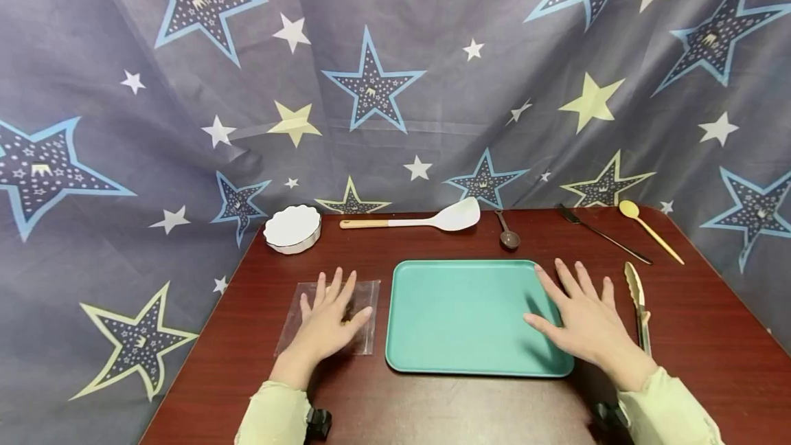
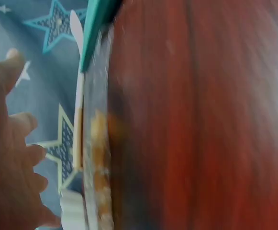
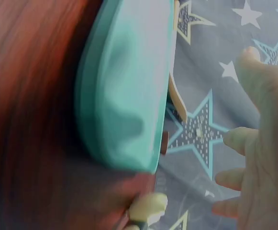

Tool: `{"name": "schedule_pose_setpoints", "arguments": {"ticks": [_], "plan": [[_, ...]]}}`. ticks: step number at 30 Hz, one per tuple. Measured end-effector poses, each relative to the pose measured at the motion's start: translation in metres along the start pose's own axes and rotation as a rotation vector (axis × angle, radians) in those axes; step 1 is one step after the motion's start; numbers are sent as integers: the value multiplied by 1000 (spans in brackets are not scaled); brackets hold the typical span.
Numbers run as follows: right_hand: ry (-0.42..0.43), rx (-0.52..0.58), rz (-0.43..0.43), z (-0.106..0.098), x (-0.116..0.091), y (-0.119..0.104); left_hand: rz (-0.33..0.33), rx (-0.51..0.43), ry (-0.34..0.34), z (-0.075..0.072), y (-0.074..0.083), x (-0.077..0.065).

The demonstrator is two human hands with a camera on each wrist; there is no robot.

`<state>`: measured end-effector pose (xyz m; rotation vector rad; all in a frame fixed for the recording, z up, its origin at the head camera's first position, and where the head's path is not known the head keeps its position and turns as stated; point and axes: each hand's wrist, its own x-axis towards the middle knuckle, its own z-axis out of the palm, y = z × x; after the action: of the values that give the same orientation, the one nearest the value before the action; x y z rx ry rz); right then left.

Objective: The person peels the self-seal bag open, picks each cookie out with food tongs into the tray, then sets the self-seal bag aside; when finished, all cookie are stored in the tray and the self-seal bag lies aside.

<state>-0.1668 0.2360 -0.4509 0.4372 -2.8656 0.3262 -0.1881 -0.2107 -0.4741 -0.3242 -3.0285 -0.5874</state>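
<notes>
My left hand (image 1: 327, 321) hovers palm down with spread fingers over a clear plastic bag (image 1: 367, 294), hiding much of it. In the left wrist view, yellow-brown pieces (image 2: 99, 158) show inside the bag. Over the right end of a turquoise tray (image 1: 463, 314) is my right hand (image 1: 583, 318), its fingers spread and holding nothing. The hand's shadow falls on the tray. Tongs (image 1: 636, 294) with pale tips lie just right of that hand, and the right wrist view shows one pale tip (image 3: 148, 208) below the tray's corner.
Along the table's back edge lie a white fluted dish (image 1: 293, 229), a white spatula (image 1: 457, 215) with a wooden handle, a brown measuring spoon (image 1: 509, 239), a dark slim utensil (image 1: 605, 233) and a yellow spoon (image 1: 649, 229). A star-patterned curtain (image 1: 432, 88) hangs behind the table (image 1: 698, 307).
</notes>
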Motion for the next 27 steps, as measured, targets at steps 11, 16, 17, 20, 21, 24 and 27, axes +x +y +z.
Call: {"name": "schedule_pose_setpoints", "arguments": {"ticks": [11,16,17,20,21,24,27], "plan": [[-14,-22,-200,16,27,-46,-113,27,-86,-12,-42,-23],[-73,29,-314,22,38,-76,-123,-25,-143,-13,-50,-24],[-84,38,-340,23,40,-83,-122,-38,-147,-12,-51,-24],[-117,51,-423,28,48,-104,-122,-42,-150,-11,-52,-23],[-124,55,-455,30,50,-111,-122,-39,-151,-11,-52,-23],[-125,58,-557,39,57,-132,-125,-20,-160,-9,-53,-24],[-110,48,-639,48,64,-153,-129,-6,-175,-10,-51,-24]]}}
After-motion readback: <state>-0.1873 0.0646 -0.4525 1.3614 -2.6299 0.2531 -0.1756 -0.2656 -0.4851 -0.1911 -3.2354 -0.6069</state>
